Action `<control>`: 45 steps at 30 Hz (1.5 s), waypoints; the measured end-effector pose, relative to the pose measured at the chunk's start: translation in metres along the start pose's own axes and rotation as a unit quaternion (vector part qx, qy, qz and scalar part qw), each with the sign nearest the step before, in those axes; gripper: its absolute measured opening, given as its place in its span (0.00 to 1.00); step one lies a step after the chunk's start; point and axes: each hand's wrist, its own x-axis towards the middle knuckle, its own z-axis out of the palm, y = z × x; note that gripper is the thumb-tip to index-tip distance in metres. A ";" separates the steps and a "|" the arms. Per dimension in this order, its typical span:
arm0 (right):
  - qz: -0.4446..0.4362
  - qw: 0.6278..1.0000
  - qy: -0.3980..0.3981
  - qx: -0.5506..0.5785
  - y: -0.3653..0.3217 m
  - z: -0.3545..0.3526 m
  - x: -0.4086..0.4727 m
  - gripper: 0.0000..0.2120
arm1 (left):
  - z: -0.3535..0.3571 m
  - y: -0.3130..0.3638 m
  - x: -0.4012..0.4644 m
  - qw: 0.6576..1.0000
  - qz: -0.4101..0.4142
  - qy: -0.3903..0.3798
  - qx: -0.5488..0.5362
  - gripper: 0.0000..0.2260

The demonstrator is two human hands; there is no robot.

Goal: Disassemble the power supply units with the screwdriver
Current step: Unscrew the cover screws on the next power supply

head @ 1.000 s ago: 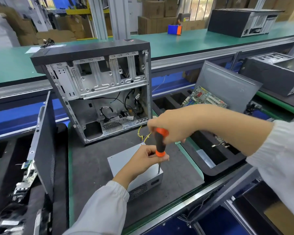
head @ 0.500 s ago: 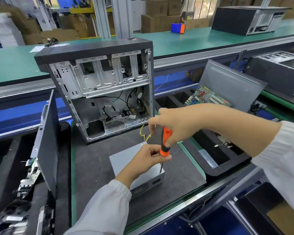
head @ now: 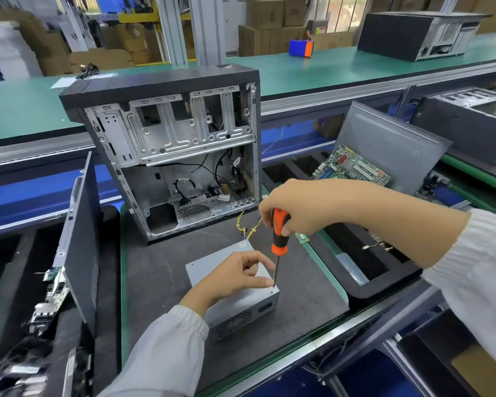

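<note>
My right hand (head: 295, 209) is clamped round the screwdriver (head: 279, 233), held upright so its tip sits in the near corner screw of the power supply (head: 241, 303) on the dark mat (head: 161, 270). My left hand (head: 235, 277) pinches beside the shaft, steadying the tip.

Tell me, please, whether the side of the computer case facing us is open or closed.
Open. The computer case stands upright with no side panel fitted: its bare metal frame, drive bays and loose cables show.
</note>
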 end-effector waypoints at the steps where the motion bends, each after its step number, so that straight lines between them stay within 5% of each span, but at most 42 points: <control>1: 0.001 1.000 0.006 0.002 0.001 -0.002 -0.001 0.10 | -0.003 -0.004 -0.003 1.000 -0.012 -0.003 0.016 0.09; 7: 0.005 0.997 0.054 0.061 0.005 -0.014 -0.003 0.06 | -0.008 -0.015 -0.012 0.996 -0.044 -0.008 0.080 0.12; 11: 0.001 0.993 0.068 0.094 0.006 -0.016 0.002 0.05 | 0.002 -0.012 -0.013 0.995 -0.013 0.032 0.088 0.04; 19: -0.007 0.987 0.073 0.143 -0.001 -0.014 0.009 0.03 | -0.020 -0.022 -0.043 0.986 -0.056 0.116 0.102 0.17; 23: -0.033 0.984 0.062 0.164 -0.019 -0.007 0.016 0.04 | -0.043 -0.041 -0.078 0.962 -0.126 0.231 -0.076 0.14; 27: -0.063 0.981 0.046 0.177 -0.045 0.010 0.029 0.03 | -0.040 -0.053 -0.105 0.931 -0.185 0.287 -0.129 0.14; 31: -0.072 0.984 0.030 0.157 -0.062 0.022 0.039 0.04 | -0.023 -0.061 -0.115 0.924 -0.229 0.268 -0.149 0.07; 36: -0.071 0.990 0.022 0.119 -0.070 0.024 0.043 0.04 | -0.004 -0.066 -0.118 0.947 -0.219 0.209 -0.109 0.16; 45: -0.074 0.992 0.015 0.104 -0.076 0.025 0.040 0.03 | 0.001 -0.069 -0.120 0.953 -0.201 0.203 -0.102 0.11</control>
